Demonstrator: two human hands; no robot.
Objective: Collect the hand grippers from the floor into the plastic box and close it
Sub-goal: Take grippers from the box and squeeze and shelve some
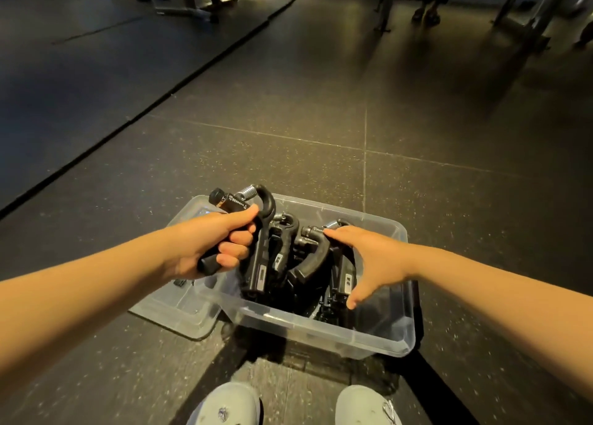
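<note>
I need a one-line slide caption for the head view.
Left hand grips a black hand gripper over the clear plastic box; right hand touches grippers inside.

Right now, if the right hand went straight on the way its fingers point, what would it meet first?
The right hand would meet the spring end of a hand gripper in the box; fingertips look nearly on it, depth unclear.

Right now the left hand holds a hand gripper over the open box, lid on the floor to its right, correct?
No. The head view shows the lid on the floor left of the plastic box; the left hand does hold a hand gripper over it.
</note>
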